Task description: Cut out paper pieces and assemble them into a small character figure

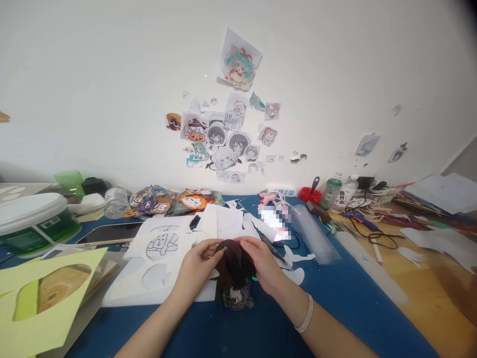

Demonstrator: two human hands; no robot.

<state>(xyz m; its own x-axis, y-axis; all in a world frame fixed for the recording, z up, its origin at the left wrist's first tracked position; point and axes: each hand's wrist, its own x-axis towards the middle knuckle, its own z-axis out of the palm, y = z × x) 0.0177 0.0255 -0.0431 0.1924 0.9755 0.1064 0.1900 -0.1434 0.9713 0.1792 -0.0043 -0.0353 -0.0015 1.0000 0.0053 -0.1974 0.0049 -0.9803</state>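
Both my hands meet over the blue mat [335, 308] near the front middle of the table. My left hand [196, 268] and my right hand [263, 266] are closed on a piece of dark brown cloth [234, 263], fingers pinching its top edge. Under the cloth lies a printed cartoon character cut-out [238, 301], partly covered. A white beaded bracelet [306, 314] sits on my right wrist.
White paper sheets with cut-out shapes [164, 243] lie left of my hands, a yellow-green card with a hole [44, 293] at the front left. A green-and-white tub [33, 221], clear plastic roll [315, 233], water bottles [337, 191], red cup [309, 195] and cables stand around. Stickers cover the wall.
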